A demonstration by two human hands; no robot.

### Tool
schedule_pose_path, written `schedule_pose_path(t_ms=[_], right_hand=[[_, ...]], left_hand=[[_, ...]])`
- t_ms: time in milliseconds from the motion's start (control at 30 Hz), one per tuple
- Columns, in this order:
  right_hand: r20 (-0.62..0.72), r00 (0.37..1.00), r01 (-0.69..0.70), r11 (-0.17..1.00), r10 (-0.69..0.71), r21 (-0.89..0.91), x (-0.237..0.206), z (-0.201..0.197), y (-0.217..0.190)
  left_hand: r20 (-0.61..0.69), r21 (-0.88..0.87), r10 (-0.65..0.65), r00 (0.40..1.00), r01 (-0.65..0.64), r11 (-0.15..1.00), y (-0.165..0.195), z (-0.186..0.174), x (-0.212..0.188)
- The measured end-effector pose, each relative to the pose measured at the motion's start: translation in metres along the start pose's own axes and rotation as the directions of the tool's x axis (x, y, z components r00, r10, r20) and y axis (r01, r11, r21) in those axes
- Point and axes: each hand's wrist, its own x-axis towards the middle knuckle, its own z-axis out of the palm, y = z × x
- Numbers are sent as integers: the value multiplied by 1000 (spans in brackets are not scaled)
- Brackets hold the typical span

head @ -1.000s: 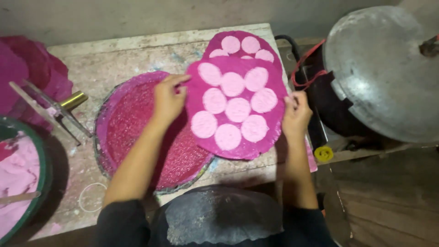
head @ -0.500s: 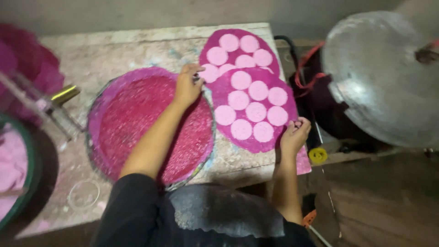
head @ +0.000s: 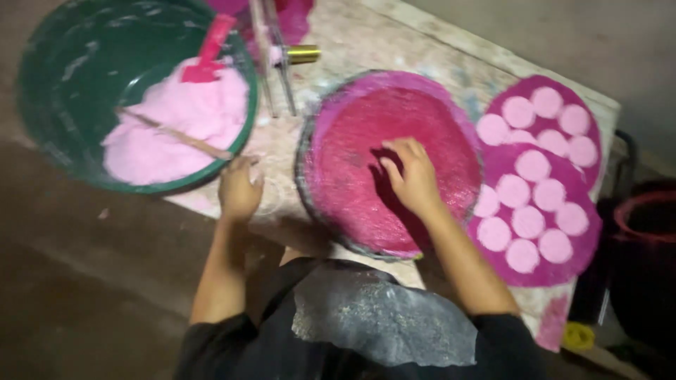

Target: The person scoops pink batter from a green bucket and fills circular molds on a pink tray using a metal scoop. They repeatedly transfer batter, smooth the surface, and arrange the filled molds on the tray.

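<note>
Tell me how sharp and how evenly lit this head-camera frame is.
Head view: soft all over with motion blur, worst at the left hand and the green basin; light falls on the round magenta tray, where the right hand casts a shadow; floor and right edge sink into darkness.

No packages, labels, signs, screens.

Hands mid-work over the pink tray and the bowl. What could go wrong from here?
1. The right hand rests on the round pink tray, whose near rim seems to overhang the table edge; pressure might tip it.
2. The left hand is beside the green bowl; a nudge could spill the pink powder.
</note>
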Motion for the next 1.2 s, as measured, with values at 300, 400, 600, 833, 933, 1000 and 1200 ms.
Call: schedule_pose_path(t_ms=[300,400,600,833,933,1000,1200], right_hand=[[114,962,-235,965,248,-118,191,188,-91],[87,891,-435,892,447,-127,206,215,-123],[64,841,-537,843,537,-11,218,219,-124],[322,845,-475,322,428,819,201,115,-57],[353,920,-384,218,168,897,138,31,-37],[386,898,-438,354,212,826,94,-13,-30],[478,774,-633,474,416,612,-4,-71,-27]], left_hand=[[71,-35,-102,992,105,994,-50,-32,-20],[109,-91,-96,989,106,990,-60,-38,-16],[189,-295,-114,975,167,941,-73,-38,-8],[332,-660,-17,943,245,711,-13,-23,9],[157,-592,175,972,-49,805,29,3,21],[149,-519,234,961,-126,846,49,25,30],[192,-571,231,954,-83,817,78,52,58]])
